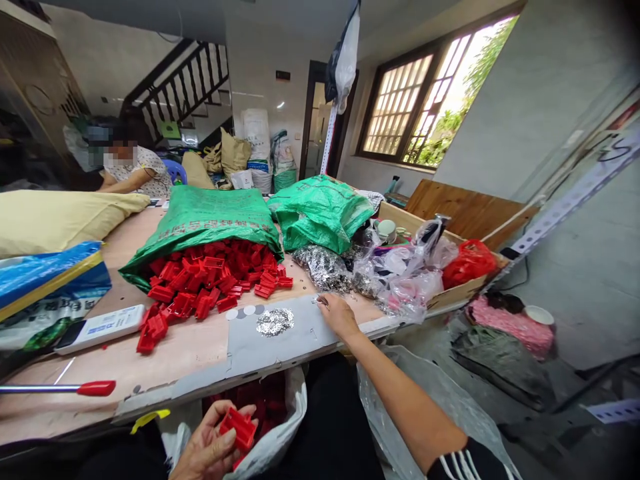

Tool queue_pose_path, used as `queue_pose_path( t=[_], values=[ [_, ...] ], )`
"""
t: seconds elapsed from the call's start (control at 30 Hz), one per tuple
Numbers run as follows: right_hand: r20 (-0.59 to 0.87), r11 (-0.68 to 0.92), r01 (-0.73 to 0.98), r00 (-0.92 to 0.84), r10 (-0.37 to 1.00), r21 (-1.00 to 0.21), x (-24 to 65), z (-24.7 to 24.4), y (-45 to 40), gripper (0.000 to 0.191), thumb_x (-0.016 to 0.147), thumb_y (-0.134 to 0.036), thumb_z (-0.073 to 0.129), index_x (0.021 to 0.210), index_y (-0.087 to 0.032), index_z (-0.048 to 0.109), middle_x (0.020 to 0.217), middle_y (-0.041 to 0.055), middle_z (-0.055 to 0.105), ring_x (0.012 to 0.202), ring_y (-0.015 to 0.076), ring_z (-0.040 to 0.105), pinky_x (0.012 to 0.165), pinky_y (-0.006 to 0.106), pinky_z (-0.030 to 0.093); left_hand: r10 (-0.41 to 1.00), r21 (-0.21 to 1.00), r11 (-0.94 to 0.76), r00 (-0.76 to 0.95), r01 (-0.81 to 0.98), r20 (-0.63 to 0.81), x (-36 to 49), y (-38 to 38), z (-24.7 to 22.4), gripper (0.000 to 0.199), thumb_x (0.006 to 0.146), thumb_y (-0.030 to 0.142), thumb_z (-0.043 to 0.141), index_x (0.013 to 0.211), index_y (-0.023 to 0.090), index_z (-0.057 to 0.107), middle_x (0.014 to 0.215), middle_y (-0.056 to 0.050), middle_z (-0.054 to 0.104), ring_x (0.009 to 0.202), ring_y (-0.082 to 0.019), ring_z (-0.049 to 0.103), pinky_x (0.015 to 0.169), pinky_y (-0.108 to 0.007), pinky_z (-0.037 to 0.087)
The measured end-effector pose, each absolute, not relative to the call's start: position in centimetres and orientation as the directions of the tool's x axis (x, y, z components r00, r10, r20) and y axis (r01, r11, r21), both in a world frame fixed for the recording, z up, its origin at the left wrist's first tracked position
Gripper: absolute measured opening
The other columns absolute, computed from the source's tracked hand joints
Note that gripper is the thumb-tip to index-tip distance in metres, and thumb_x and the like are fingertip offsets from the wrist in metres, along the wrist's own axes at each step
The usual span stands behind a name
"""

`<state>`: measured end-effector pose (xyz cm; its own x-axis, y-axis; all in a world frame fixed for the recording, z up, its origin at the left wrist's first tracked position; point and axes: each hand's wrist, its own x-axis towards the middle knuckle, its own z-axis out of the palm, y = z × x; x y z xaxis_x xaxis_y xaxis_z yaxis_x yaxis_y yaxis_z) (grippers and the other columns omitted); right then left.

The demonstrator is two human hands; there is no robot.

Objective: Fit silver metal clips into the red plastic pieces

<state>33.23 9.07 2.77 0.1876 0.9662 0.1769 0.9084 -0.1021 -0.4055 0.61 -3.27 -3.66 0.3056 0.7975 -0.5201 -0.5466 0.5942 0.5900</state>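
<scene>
Low in front of me, my left hand point(213, 440) grips a red plastic part point(239, 428), a small trough-like piece with raised walls. Just behind it is an open white sack point(296, 407) with more red parts inside. My right hand point(340, 315) reaches onto a grey sheet point(295, 347) at the table edge. Its thumb and fingers pinch a small metal piece point(318, 301), whose exact shape is too small to tell. Left of that hand lies a pile of small shiny metal pieces point(275, 321).
Red parts point(200, 277) spill from a green woven bag point(220, 213). A clear bag of metal pieces point(325, 268) and a wooden tray point(455, 293) stand right. A white box point(103, 328) and a red-handled tool point(95, 388) lie left. Another person point(135, 170) sits beyond the table.
</scene>
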Motion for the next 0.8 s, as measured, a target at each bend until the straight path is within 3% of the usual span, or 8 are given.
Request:
queue_pose_path(
  t=[0.37, 0.53, 0.8],
  values=[
    [0.137, -0.123, 0.956, 0.163, 0.977, -0.265, 32.4, 2.6, 11.2, 0.016, 0.091, -0.023, 0.053, 0.099, -0.019, 0.065, 0.102, 0.0083, 0.065, 0.090, 0.0205, 0.060, 0.071, 0.027, 0.039, 0.821, 0.616, 0.561, 0.278, -0.553, -0.498, 0.2, -3.1, -4.0, 0.050, 0.049, 0.025, 0.089, 0.086, 0.022, 0.056, 0.097, -0.012, 0.074, 0.098, -0.034, 0.068, 0.083, -0.038, 0.051],
    [0.178, -0.088, 0.949, 0.147, 0.973, -0.303, 32.2, 3.3, 10.5, 0.014, 0.091, -0.020, 0.050, 0.098, -0.019, 0.062, 0.103, 0.0082, 0.064, 0.090, 0.0197, 0.060, 0.070, 0.026, 0.038, 0.834, 0.617, 0.546, 0.292, -0.568, -0.469, 0.3, -2.9, -3.9, 0.049, 0.051, 0.026, 0.088, 0.087, 0.020, 0.054, 0.105, -0.014, 0.073, 0.097, -0.030, 0.070, 0.081, -0.035, 0.051],
    [0.230, 0.018, 0.898, 0.094, 0.969, -0.440, 30.6, 3.8, 8.5, 0.009, 0.086, -0.027, 0.050, 0.089, -0.019, 0.055, 0.082, 0.0032, 0.065, 0.074, 0.0185, 0.060, 0.064, 0.026, 0.038, 0.859, 0.641, 0.507, 0.278, -0.576, -0.430, 0.7, -3.0, -3.2, 0.049, 0.054, 0.028, 0.087, 0.087, 0.020, 0.052, 0.102, -0.013, 0.073, 0.096, -0.030, 0.070, 0.078, -0.032, 0.052]
  ],
)
